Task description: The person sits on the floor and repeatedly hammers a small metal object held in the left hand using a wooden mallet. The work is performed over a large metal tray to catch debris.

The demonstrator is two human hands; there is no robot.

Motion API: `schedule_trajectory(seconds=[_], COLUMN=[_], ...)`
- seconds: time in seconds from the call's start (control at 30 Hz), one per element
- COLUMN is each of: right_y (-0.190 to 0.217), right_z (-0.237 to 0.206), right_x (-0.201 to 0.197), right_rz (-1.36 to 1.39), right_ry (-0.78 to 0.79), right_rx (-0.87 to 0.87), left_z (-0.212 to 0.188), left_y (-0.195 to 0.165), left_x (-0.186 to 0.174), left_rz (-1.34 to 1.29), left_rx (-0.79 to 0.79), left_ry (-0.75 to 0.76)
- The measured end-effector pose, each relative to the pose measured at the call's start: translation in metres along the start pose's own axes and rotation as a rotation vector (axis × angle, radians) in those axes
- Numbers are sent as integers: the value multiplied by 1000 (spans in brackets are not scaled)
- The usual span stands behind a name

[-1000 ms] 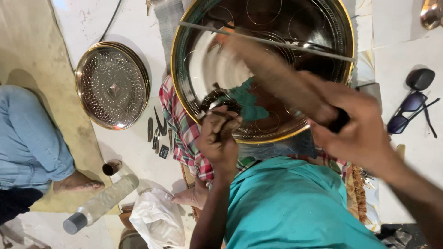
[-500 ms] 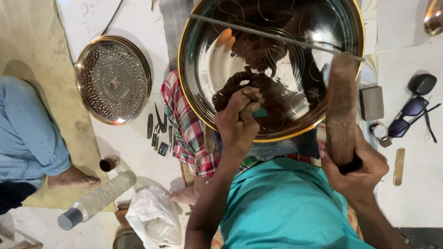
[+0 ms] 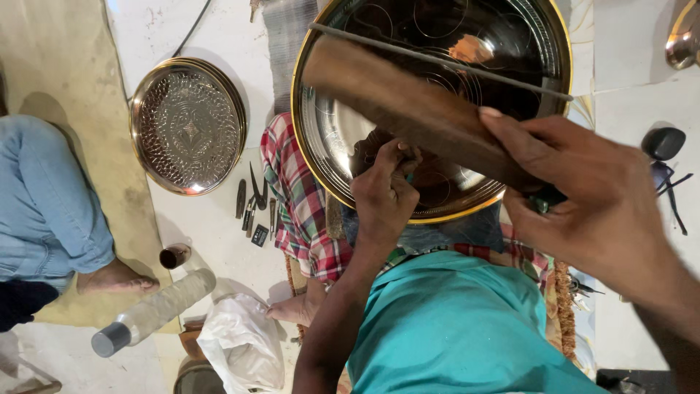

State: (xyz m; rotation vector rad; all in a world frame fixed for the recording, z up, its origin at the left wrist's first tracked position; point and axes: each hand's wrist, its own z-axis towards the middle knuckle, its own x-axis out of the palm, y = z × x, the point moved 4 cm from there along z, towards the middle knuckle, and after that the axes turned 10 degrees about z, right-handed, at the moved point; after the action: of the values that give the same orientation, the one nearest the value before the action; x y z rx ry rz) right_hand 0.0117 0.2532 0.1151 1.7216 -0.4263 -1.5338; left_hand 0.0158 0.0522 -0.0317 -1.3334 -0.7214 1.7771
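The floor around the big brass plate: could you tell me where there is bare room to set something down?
Bare floor shows above the embossed plate and right of the big brass plate, above the sunglasses. Crowded: small tools beside the checked cloth, bottle and bag.

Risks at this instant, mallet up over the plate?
1. The right hand holds the wooden mallet raised right above the left hand, which pinches a small tool against the large brass plate. A stroke off line would likely hit fingers.
2. A slip of the tool could scar the plate's polished face.
3. Loose small tools lie on the floor beside the checked cloth; they could be knocked.
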Motion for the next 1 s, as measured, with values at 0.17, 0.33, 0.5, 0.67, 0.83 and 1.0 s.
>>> schedule_trajectory(seconds=[0.17, 0.33, 0.5, 0.67, 0.83, 1.0], right_y=[-2, -18, -40, -61, -58, -47], right_z=[5, -3, -19, -58, -80, -87], right_x=[0, 7, 15, 22, 42, 64], right_rz=[-482, -230, 201, 160, 312, 448], right_ry=[151, 117, -64, -159, -273, -534], right_rx=[-50, 29, 43, 107, 184, 9], left_z=[-4, 7, 30, 42, 50, 59], left_y=[10, 7, -1, -9, -5, -7], left_x=[1, -4, -11, -16, -10, 7], left_rz=[121, 170, 157, 155, 181, 276], left_rx=[80, 83, 147, 281, 360, 551], left_ry=[12, 175, 373, 490, 649, 752])
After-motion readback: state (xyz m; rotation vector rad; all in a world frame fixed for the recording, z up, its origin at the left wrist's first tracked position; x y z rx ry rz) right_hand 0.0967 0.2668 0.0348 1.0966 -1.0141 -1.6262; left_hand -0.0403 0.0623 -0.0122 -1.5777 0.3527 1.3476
